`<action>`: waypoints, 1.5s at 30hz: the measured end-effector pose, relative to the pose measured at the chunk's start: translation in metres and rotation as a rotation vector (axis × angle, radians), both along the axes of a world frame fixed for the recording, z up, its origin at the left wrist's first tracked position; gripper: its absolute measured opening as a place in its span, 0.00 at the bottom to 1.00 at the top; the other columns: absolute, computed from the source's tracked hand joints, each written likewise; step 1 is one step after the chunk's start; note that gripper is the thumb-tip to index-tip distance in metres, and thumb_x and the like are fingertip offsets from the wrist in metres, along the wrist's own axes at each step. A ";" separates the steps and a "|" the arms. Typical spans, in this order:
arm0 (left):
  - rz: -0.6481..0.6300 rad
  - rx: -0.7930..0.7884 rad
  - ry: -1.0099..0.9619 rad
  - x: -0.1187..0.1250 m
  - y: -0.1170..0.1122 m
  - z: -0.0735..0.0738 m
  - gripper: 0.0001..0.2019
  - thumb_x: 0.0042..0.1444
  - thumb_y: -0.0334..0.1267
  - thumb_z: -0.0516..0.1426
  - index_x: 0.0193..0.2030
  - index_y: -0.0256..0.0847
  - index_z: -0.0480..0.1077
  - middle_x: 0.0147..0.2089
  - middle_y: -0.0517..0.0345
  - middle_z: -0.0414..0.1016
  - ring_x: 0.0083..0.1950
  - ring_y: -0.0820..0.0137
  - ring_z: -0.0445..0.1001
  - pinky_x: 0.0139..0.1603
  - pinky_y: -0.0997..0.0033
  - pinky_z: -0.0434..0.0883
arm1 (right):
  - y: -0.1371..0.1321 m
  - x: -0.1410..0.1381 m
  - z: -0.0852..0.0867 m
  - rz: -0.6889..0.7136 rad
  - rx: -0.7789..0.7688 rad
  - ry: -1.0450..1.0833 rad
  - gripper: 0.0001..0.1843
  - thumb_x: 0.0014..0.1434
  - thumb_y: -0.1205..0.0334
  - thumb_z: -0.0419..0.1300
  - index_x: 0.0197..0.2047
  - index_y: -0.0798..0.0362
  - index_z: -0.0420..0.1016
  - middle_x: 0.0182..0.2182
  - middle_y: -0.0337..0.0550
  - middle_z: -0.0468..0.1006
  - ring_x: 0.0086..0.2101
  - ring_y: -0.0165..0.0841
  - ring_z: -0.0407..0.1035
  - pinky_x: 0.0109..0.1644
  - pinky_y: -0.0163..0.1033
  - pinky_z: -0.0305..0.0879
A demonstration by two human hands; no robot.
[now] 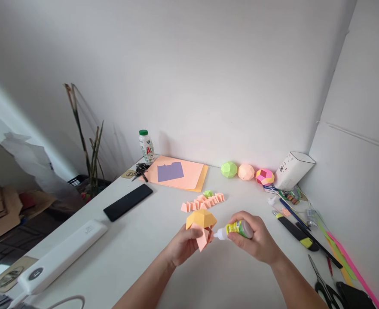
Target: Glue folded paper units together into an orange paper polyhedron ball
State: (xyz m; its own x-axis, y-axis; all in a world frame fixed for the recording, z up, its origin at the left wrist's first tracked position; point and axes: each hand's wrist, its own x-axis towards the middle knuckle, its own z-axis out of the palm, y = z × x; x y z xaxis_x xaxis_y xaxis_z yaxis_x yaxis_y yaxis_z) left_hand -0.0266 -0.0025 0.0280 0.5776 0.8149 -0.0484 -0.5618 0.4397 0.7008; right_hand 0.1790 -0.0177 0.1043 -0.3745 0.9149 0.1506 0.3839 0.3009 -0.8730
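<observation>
My left hand (184, 244) is closed around a partly built paper polyhedron (201, 223) with an orange top and a peach flap hanging below. My right hand (257, 241) grips a small glue bottle (236, 229) with a green-yellow label, lying sideways. Its white nozzle touches the peach flap. Both hands hover just above the white table (138, 253). Behind them lies a row of folded peach paper units (202, 201) with one green unit (208, 193) on top.
Sheets of peach, orange and purple paper (176, 173) lie at the back, beside a small bottle (146, 146) and keys (140, 170). Three finished paper balls (246, 172) sit by the wall. A black phone (128, 201), white bar (60, 257), cutter (297, 234), scissors (323, 285) and paper strips (347, 262) surround.
</observation>
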 end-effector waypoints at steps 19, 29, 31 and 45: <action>-0.008 0.036 -0.016 -0.001 0.001 0.002 0.06 0.45 0.31 0.55 0.30 0.32 0.71 0.23 0.55 0.65 0.30 0.70 0.64 0.34 0.69 0.61 | 0.001 0.001 -0.004 -0.033 0.023 -0.009 0.10 0.54 0.56 0.60 0.35 0.52 0.66 0.19 0.30 0.58 0.20 0.25 0.52 0.23 0.31 0.50; -0.003 0.033 -0.015 -0.001 0.000 0.004 0.05 0.45 0.30 0.55 0.30 0.34 0.70 0.21 0.57 0.63 0.29 0.70 0.63 0.36 0.68 0.61 | -0.002 -0.002 -0.002 -0.035 0.068 -0.037 0.10 0.53 0.56 0.61 0.35 0.52 0.67 0.19 0.30 0.57 0.20 0.25 0.50 0.24 0.31 0.51; 0.003 0.038 0.000 -0.002 0.000 0.004 0.05 0.45 0.31 0.55 0.29 0.34 0.70 0.22 0.57 0.64 0.29 0.70 0.63 0.35 0.69 0.61 | -0.002 -0.002 -0.002 -0.032 0.074 -0.037 0.10 0.53 0.56 0.61 0.35 0.52 0.67 0.19 0.30 0.57 0.20 0.25 0.50 0.24 0.31 0.51; 0.029 0.039 0.014 -0.003 0.000 0.005 0.05 0.43 0.32 0.56 0.29 0.34 0.70 0.21 0.57 0.64 0.26 0.71 0.63 0.35 0.69 0.62 | 0.001 0.000 -0.002 -0.036 -0.047 0.088 0.10 0.53 0.56 0.61 0.35 0.52 0.67 0.17 0.29 0.57 0.19 0.25 0.52 0.22 0.31 0.51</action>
